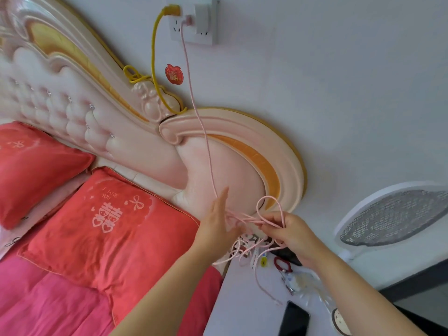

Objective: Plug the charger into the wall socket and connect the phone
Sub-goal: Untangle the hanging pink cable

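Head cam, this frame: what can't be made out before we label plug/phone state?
Head view:
- Wall socket: top cut by frame edge.
- Phone: lower end cut by bottom edge; port unseen.
- Pink cable, free end: thin, blurred.
- Left hand: grip unclear, strands cross its fingers.
- Dark object: mostly behind right hand.

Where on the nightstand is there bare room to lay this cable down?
Bare nightstand top between its bed-side edge and the phone. Crowded toward the wall: coiled pink cable, red ring; clear plastic right of the phone.
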